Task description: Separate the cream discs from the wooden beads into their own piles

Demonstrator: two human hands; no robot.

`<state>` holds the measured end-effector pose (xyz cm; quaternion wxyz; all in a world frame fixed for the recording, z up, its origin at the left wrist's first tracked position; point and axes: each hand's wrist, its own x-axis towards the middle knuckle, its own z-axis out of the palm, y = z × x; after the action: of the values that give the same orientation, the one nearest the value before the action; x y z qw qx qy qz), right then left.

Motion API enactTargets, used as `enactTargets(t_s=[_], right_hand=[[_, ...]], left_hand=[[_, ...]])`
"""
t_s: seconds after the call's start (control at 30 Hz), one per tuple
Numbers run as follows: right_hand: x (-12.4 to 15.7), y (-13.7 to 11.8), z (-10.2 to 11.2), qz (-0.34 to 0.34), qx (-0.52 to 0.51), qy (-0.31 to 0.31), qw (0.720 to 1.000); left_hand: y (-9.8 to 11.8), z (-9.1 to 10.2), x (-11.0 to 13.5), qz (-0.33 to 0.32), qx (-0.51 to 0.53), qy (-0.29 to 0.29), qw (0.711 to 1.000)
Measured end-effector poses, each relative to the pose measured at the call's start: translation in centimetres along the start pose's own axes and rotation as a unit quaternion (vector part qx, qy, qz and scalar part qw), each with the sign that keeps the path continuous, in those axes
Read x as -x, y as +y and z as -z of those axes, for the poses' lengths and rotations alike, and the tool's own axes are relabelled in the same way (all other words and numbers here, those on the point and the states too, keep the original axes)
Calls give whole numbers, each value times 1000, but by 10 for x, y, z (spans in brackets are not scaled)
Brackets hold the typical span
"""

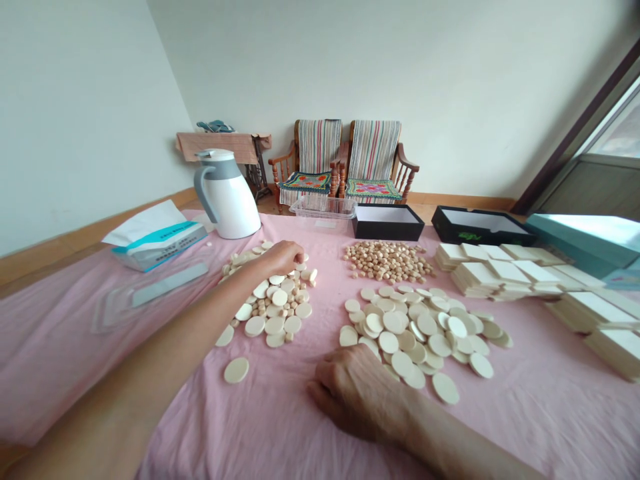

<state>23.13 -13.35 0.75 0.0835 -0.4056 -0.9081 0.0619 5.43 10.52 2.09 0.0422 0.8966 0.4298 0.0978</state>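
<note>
My left hand (287,257) reaches over the far part of a mixed pile of round pale wooden discs (274,325) and small wooden cubes (260,307). Its fingers are curled closed, and whatever they grip is hidden behind the hand. Closer to me, my right hand (350,387) rests on the pink cloth (280,427) as a loose fist, its palm and fingertips out of sight. Its knuckles lie against the near left edge of a larger pile of wooden discs (427,325). One single disc (236,370) lies apart, below the mixed pile.
Small wooden pieces (387,261) form a heap beyond the discs. Stacks of square wooden tiles (500,273) stand at right. Along the far edge are a white-grey jug (233,200), clear plastic tub (323,208), two black boxes (387,230). A tissue pack (160,241) lies left.
</note>
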Motion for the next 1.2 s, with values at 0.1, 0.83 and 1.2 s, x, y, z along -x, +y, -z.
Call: enactTargets(t_s=[0.1,0.83,1.2], right_hand=[[0,0,0,-1,-4,6,1000],[1,-1,-1,1,-9,12,1000],[-1,0,1,11,-7,10,1000]], left_hand=[[14,5,5,4,15,17,1000],[52,7,18,-58,65,-80,993],[71,-7,-27,1,80,44,996]])
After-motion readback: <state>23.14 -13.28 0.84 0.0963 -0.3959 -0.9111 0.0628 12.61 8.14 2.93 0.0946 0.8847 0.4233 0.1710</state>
